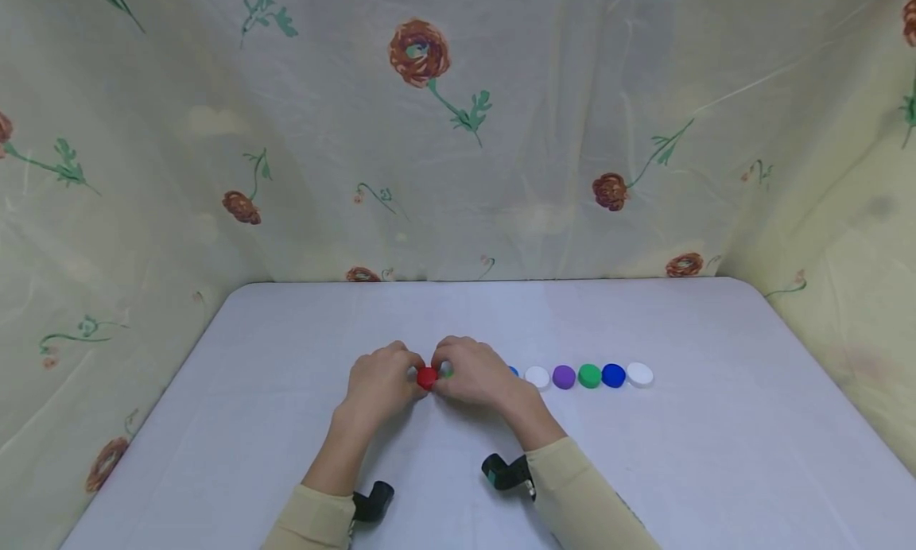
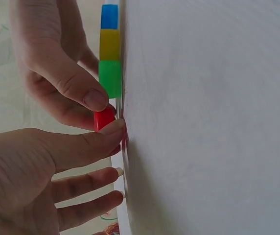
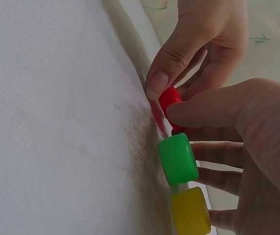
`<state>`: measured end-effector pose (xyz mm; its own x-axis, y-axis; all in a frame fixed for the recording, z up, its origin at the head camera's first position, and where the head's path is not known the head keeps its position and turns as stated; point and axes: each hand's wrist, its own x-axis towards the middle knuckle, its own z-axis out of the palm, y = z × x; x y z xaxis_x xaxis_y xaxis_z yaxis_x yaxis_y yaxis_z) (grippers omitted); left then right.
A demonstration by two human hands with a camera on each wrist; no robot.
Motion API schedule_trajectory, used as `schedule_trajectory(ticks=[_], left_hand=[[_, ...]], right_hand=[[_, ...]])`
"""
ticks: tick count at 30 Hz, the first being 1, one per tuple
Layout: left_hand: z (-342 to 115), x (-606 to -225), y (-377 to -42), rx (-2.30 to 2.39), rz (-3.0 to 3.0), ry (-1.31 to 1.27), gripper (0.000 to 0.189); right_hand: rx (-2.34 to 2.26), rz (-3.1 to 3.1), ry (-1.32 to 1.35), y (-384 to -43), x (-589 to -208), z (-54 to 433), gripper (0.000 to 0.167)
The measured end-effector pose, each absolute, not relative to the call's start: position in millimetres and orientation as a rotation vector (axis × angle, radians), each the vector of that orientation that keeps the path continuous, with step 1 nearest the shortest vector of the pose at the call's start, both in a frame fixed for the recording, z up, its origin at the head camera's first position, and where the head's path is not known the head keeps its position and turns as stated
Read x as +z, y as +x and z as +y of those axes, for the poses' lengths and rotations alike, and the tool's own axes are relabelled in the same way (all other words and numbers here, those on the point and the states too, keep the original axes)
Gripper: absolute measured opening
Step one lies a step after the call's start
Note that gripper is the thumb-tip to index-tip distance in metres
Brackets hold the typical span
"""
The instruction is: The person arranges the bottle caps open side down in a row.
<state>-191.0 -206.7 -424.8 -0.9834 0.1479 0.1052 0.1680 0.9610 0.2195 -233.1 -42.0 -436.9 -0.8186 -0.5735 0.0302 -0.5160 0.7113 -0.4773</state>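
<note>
Both hands meet over a small red round cap on the white table. My left hand pinches it from the left between thumb and fingers, while my right hand grips it from the right. Seen from the left wrist, the left thumb lies along the near edge of the red cap, and the right thumb is at its other end. Right beside it stands a green cap, followed by a yellow cap and a blue cap. The right hand covers most of these in the head view.
Rightward along the same row lie a white cap, a purple cap, a green one, a dark blue cap and another white one. A flowered curtain surrounds the table at the back and sides.
</note>
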Motion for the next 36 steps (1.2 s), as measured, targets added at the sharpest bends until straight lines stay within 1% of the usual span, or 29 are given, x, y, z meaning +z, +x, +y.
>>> schedule_trajectory(ticks=[8, 17, 22, 27, 36], left_hand=[[-203.7, -424.0, -191.4, -0.366, -3.037, -0.222, 0.022], [-200.6, -421.6, -189.6, -0.358, -3.047, -0.196, 0.022], [-199.6, -420.8, -187.8, -0.367, -3.042, -0.206, 0.022], [-200.9, -422.8, -188.4, -0.38, -3.052, -0.214, 0.024], [-203.7, -422.4, -188.7, -0.37, -2.964, -0.159, 0.04]], right_hand=[[-0.722, 2.785, -0.906, -233.1, -432.1, -39.3, 0.011], [-0.728, 2.76, -0.87, -233.6, -430.3, -37.3, 0.018], [-0.74, 2.755, -0.895, -231.8, -430.1, -33.6, 0.021], [-0.769, 2.763, -0.916, -229.1, -431.1, -27.8, 0.029], [-0.909, 2.888, -0.847, -227.8, -437.3, -12.9, 0.047]])
